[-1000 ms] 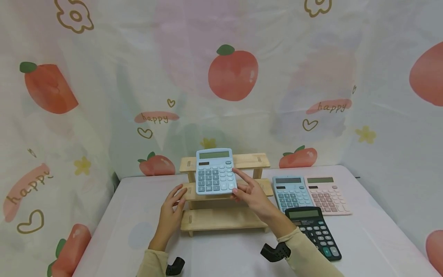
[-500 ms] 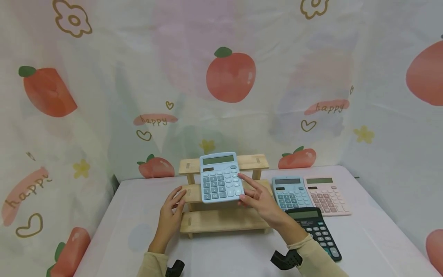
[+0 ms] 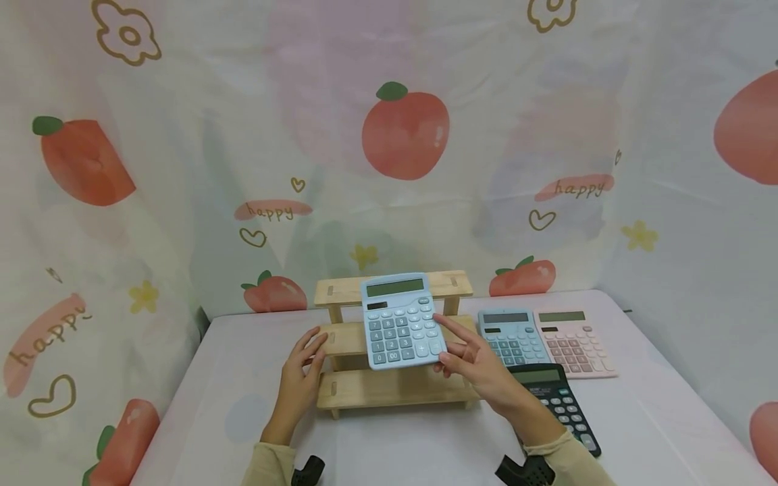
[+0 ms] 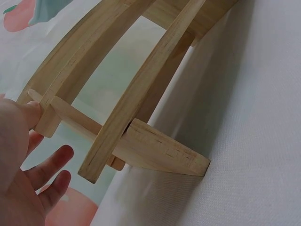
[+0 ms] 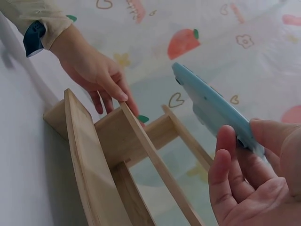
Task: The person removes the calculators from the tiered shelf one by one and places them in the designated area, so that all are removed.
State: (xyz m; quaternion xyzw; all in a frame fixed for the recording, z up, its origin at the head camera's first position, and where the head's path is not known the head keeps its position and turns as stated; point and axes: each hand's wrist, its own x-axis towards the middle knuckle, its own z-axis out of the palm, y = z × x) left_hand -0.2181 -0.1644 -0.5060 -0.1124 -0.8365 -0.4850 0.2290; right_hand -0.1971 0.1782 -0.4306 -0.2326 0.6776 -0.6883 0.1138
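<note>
My right hand (image 3: 477, 368) pinches a light blue calculator (image 3: 401, 322) by its lower right edge. The calculator is in the air in front of a three-tier wooden rack (image 3: 389, 386), its keys facing me and tilted slightly. In the right wrist view the calculator (image 5: 211, 106) shows edge-on, with the thumb on one face and fingers (image 5: 225, 141) on the other. My left hand (image 3: 299, 378) grips the left end of the rack's middle shelf. The left wrist view shows that thumb (image 4: 32, 113) on the rack (image 4: 136, 94), with the other fingers spread loosely.
To the right of the rack lie a second blue calculator (image 3: 513, 337), a pink calculator (image 3: 577, 344) and a black calculator (image 3: 556, 398), the black one partly behind my right forearm. A white cloth (image 3: 200, 405) covers the table. A printed curtain (image 3: 425, 223) stands behind.
My right hand has moved the blue calculator down and to the right, away from the top shelf and toward me. My left hand has stayed on the rack.
</note>
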